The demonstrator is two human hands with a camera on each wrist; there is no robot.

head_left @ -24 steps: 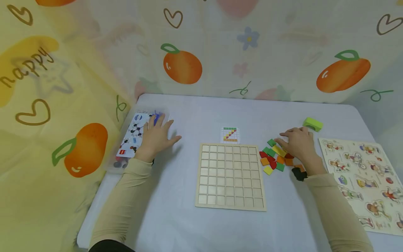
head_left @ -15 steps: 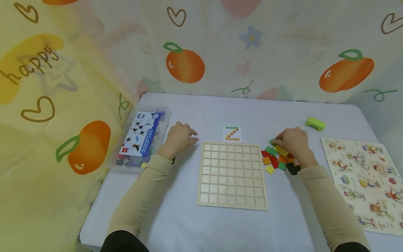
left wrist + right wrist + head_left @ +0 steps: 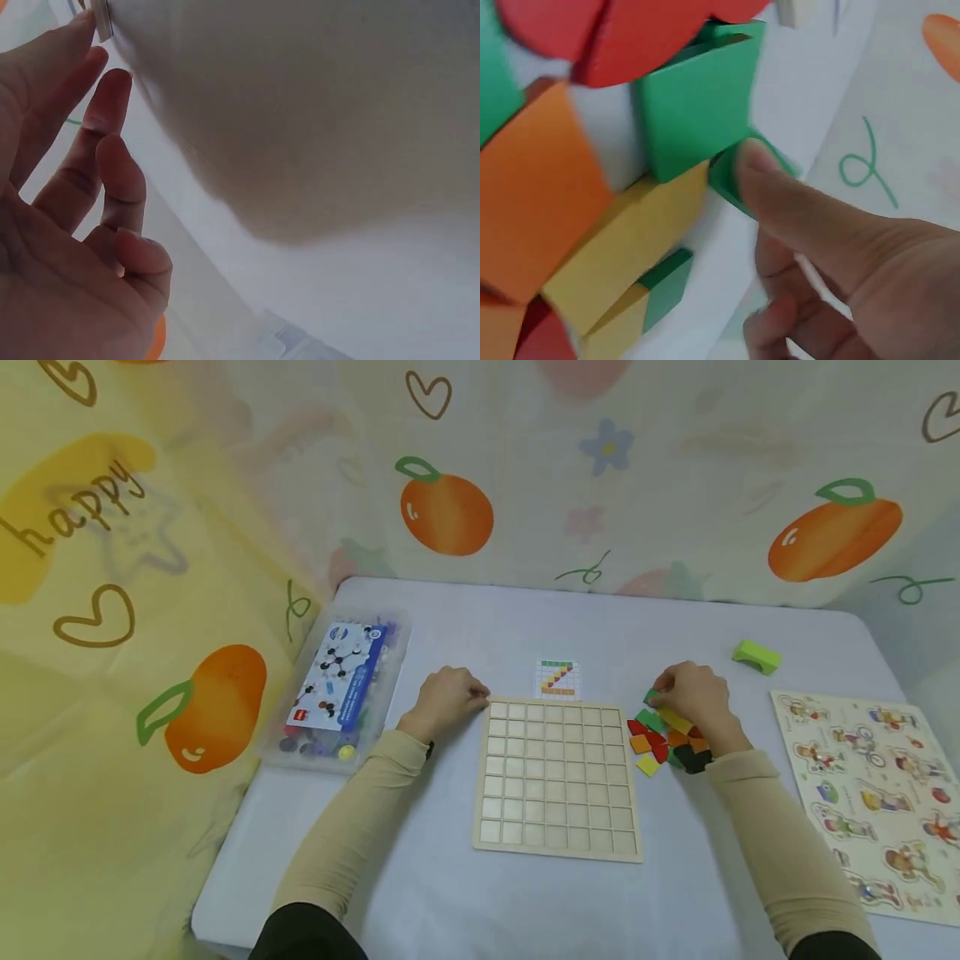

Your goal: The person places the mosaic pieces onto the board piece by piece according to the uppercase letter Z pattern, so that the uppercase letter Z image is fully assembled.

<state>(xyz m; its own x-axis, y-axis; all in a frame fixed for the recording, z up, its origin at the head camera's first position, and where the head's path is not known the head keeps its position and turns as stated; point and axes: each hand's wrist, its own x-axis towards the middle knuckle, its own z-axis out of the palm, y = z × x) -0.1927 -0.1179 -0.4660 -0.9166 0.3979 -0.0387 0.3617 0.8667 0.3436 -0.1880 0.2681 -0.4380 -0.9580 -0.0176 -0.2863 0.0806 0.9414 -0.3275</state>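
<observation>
My left hand (image 3: 446, 703) is at the upper left corner of a square wooden grid board (image 3: 558, 781), its fingertips pinching the corner. In the left wrist view a bit of the board's edge (image 3: 103, 21) shows by the thumb, while the other fingers curl loosely. My right hand (image 3: 693, 700) is over a pile of coloured blocks (image 3: 651, 721) right of the board. Its thumb presses on a small green block (image 3: 727, 176), pinched at the pile's far edge; the opposing fingertip is hidden. Green, yellow, orange and red blocks lie close around it.
A small pattern card (image 3: 557, 679) lies just behind the board. On the left stands a clear plastic box (image 3: 390, 668) with a printed label. A light green arch block (image 3: 756, 656) and a picture puzzle board (image 3: 862, 777) are on the right.
My left hand has moved right from above the plastic box to the board's corner. The right hand's fingers have drawn in and closed on the green block.
</observation>
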